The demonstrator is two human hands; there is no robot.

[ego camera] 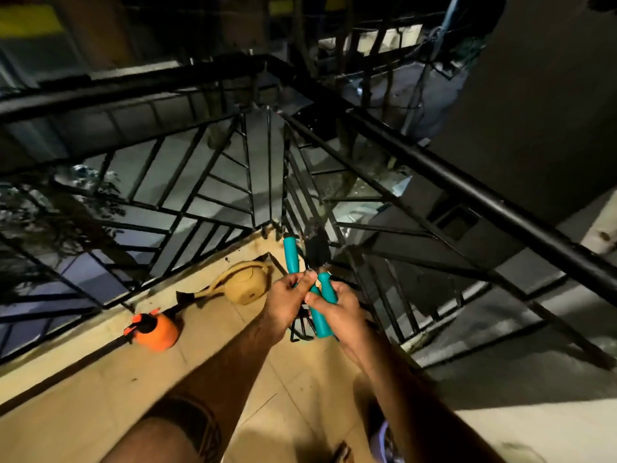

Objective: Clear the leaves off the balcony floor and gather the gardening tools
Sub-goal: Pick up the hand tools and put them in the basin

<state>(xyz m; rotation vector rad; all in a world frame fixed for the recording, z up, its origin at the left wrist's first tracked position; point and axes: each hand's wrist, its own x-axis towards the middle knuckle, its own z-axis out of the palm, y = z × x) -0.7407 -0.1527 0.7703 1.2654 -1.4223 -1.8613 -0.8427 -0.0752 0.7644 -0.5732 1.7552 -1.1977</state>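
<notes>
Above the tiled balcony floor [213, 355], near the corner of the black metal railing [467, 182], two hands are meeting over a bundle of hand tools. Three teal handles are showing: one teal-handled tool [289, 253] is pointing up toward the corner, and two more [322, 315] are crossing between the palms (their black metal ends are blurred; thin rake-like tines [302, 330] are hanging below). Left hand [287, 304] is pinching the bundle from the left; right hand [337, 310] is curling round the lower handles. On the floor along the railing, one tan watering can [247, 285] and one orange spray bottle [155, 330] are lying apart.
</notes>
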